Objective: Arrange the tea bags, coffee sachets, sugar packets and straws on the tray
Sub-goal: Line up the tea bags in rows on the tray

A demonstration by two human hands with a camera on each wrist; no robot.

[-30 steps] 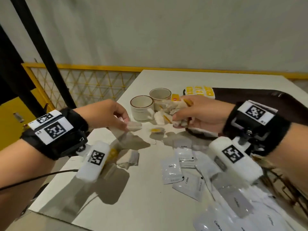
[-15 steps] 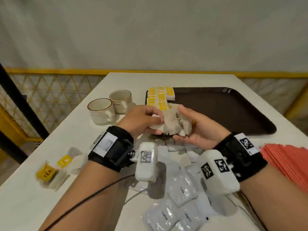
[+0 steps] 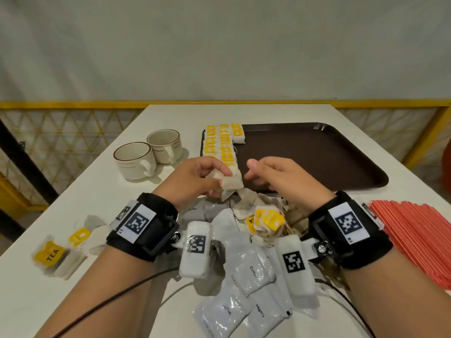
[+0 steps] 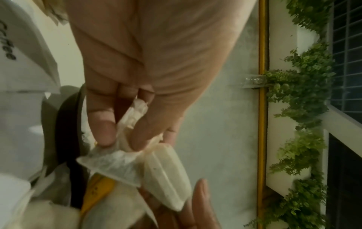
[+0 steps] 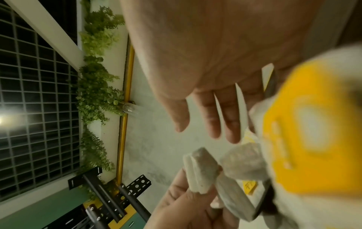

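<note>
**Tea bags in hand at the tray's near edge**

Left hand (image 3: 195, 176): fingers and thumb pinch a small bunch of tea bags (image 3: 230, 182), held above the surface (image 3: 151, 301) just before the brown tray (image 3: 317, 152).
Right hand (image 3: 275, 178): fingers relaxed and spread, holding nothing, just beside the bunch.
Tray: rows of yellow-tagged bags (image 3: 220, 145) at its left end.
Surface: loose tea-bag heap (image 3: 266, 220), white coffee sachets (image 3: 253, 272), red straws (image 3: 419, 237), two cups (image 3: 148, 154).
</note>
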